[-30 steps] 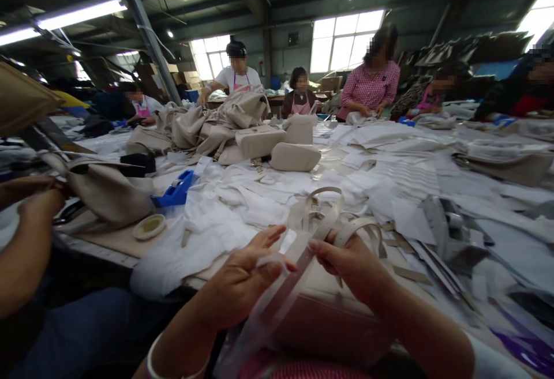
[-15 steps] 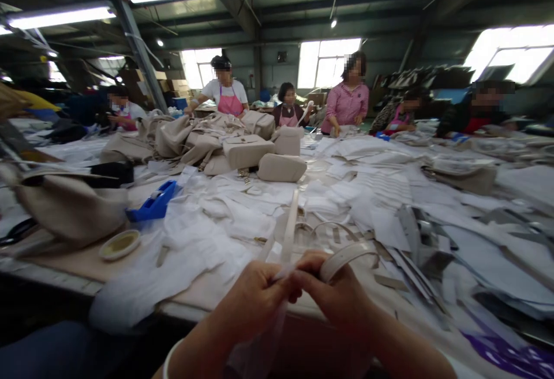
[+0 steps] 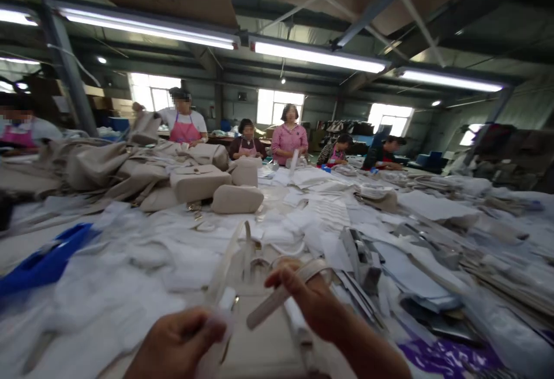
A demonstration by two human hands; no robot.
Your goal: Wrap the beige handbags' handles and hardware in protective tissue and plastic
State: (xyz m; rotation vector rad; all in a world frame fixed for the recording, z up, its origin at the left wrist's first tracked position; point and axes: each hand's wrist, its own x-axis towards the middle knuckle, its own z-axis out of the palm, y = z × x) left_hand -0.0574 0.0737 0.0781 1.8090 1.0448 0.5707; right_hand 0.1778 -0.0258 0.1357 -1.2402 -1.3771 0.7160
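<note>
My right hand (image 3: pixel 312 298) is closed around a beige strap (image 3: pixel 269 307). One flat end of the strap points down to the left, and the rest curves over the back of the hand. To the left, my left hand (image 3: pixel 173 338) pinches a thin, translucent white wrapping piece (image 3: pixel 223 324), blurred by motion. Below and between both hands lies a beige bag (image 3: pixel 259 333) with a small gold-coloured fitting on its left edge. Its handle loop (image 3: pixel 246 240) rises behind it. My fingertips hide part of the strap and the wrapping.
A blue tape dispenser (image 3: pixel 45 258) stands at left. Beige bags (image 3: pixel 201 183) are piled beyond it. White wrapping sheets (image 3: pixel 142 258) cover much of the table. Right of my hand sits a grey metal device (image 3: pixel 361 258), near purple printed plastic (image 3: pixel 450 347). Several co-workers (image 3: pixel 289 137) are across the table.
My hands, together before, are now apart, the left lower and further left. The strap's flat end now shows from my right hand. The camera view has turned right, and the bag below is clearer.
</note>
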